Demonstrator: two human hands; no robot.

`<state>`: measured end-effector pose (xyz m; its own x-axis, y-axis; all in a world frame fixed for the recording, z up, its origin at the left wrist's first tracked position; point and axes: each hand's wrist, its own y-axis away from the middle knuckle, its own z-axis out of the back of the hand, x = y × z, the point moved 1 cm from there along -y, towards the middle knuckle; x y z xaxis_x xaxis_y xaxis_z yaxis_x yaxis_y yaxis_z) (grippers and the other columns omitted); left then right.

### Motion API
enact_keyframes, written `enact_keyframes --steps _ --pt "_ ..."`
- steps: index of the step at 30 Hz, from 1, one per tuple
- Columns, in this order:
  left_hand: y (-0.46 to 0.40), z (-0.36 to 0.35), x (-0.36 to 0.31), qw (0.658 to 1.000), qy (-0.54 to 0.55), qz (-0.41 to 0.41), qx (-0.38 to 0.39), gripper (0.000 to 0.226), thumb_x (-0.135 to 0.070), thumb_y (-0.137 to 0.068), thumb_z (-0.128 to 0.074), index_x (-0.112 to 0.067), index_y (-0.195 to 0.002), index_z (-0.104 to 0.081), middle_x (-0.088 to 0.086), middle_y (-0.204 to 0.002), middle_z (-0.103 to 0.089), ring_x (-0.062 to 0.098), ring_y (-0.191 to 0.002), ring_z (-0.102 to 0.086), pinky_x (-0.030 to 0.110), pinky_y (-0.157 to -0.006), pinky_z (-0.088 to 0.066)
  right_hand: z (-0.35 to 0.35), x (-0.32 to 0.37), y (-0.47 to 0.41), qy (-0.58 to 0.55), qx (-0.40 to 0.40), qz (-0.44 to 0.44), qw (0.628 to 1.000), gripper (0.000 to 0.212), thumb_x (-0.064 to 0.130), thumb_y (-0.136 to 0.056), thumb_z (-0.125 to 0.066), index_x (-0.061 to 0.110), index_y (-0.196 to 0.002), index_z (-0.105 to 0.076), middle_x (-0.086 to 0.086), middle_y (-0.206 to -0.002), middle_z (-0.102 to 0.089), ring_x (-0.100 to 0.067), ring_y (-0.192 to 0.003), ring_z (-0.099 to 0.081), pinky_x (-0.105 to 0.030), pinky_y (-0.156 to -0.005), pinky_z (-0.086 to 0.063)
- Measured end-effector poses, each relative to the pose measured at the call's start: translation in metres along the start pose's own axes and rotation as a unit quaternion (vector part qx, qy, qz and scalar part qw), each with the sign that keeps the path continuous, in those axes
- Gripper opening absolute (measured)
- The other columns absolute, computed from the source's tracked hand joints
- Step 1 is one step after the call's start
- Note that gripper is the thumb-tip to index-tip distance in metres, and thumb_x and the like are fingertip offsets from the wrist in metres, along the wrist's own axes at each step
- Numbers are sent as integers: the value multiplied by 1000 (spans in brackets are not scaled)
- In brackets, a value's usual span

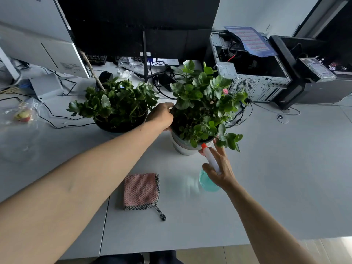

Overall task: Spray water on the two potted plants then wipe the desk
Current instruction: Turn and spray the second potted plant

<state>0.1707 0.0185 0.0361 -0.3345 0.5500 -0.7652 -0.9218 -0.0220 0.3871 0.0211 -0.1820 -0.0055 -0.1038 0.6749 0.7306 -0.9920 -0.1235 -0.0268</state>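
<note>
Two potted plants stand on the white desk. The left plant grows in a black pot. The right plant, with a pink bud, sits in a pale grey pot. My left hand grips that pot's left rim. My right hand holds a spray bottle with a turquoise body, white head and orange nozzle, pointed at the right plant's lower leaves. A folded pink cloth with a checked border lies on the desk in front of the pots.
Behind the plants are monitors, keyboards and tangled black cables. An open computer case stands at the back right. A plastic bag with something red and yellow lies at the far left. The desk's front edge is near me.
</note>
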Motion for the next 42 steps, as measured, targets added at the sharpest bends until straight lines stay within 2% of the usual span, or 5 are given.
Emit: enact_keyframes --steps 8,24,26,37,42 --pt "36 -32 33 977 212 18 -9 51 -40 -92 -48 -28 -142 -39 1 -145 -51 24 -128 -49 48 -106 -41 -2 1 -7 17 34 14 999 64 40 -70 -48 2 -118 -66 -27 -107 -51 -45 -96 -52 -52 -81 -49" --pt "4 -6 25 929 365 50 34 45 -20 -101 -43 -36 -143 -38 -1 -147 -48 23 -131 -49 43 -102 -44 -15 10 -14 -14 80 45 996 62 37 -71 -45 3 -119 -64 -26 -111 -65 -28 -99 -62 -37 -85 -50" --pt "6 -8 26 923 381 47 19 45 -25 -100 -45 -34 -143 -38 -1 -149 -46 21 -132 -47 40 -103 -42 -11 7 -15 -27 45 72 996 54 28 -73 -48 -3 -115 -65 -43 -126 -46 0 -117 -51 -12 -94 -41" --pt "17 -28 41 861 490 120 73 36 -43 -94 -40 -35 -127 -53 -1 -150 -42 23 -140 -33 69 -106 -28 -6 -21 -33 10 49 123 991 65 30 -72 -50 -6 -125 -59 -49 -131 -37 26 -107 -37 -5 -92 -37" --pt "6 -20 40 875 462 112 94 43 -44 -94 -38 -33 -133 -51 -2 -148 -45 21 -133 -39 68 -105 -32 -19 -16 -36 -15 72 151 986 54 2 -69 -61 0 -123 -59 -25 -159 -6 -58 -128 -44 -50 -101 -49"
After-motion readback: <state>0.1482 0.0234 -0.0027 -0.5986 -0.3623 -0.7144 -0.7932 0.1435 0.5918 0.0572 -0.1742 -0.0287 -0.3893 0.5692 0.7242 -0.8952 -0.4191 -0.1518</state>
